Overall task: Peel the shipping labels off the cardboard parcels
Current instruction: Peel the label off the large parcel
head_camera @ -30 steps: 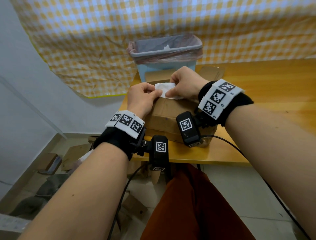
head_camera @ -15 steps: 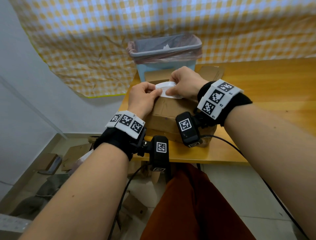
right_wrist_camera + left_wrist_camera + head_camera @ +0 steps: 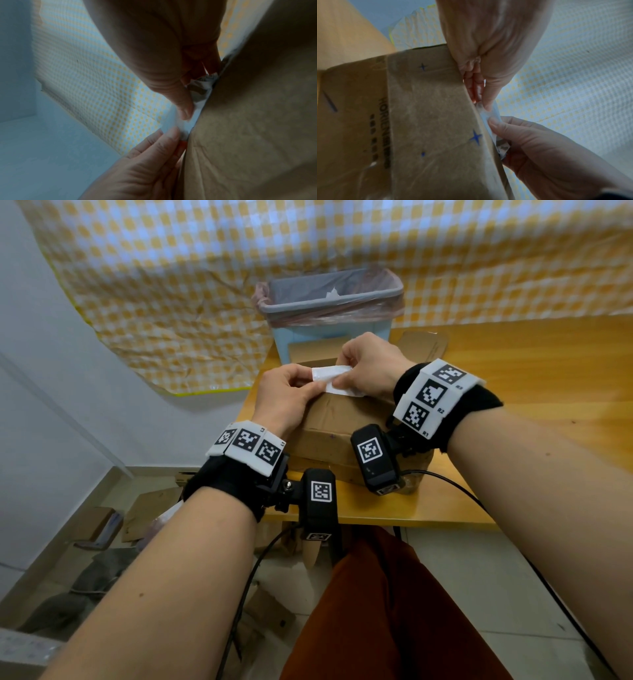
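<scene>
A brown cardboard parcel (image 3: 342, 426) lies on the wooden table (image 3: 513, 378) near its left front corner. A white shipping label (image 3: 330, 373) on the parcel's top is partly lifted, and its right part still lies on the cardboard. My left hand (image 3: 310, 385) pinches the label's loose left end. My right hand (image 3: 337, 381) pinches the label beside it, thumb on the paper. In the left wrist view the label (image 3: 489, 115) stands off the parcel's edge (image 3: 428, 121) between both hands. The right wrist view shows the crumpled label (image 3: 199, 102) against the parcel (image 3: 257, 121).
A light blue bin (image 3: 329, 313) lined with a pinkish bag stands right behind the parcel. An opened cardboard flap (image 3: 421, 347) lies to the bin's right. A yellow checked cloth (image 3: 171, 285) hangs on the wall. Flattened cardboard (image 3: 150, 508) litters the floor at left.
The label has come further off the parcel's top: its free left end now stands up and curls over between my hands. Both hands stay almost in place.
</scene>
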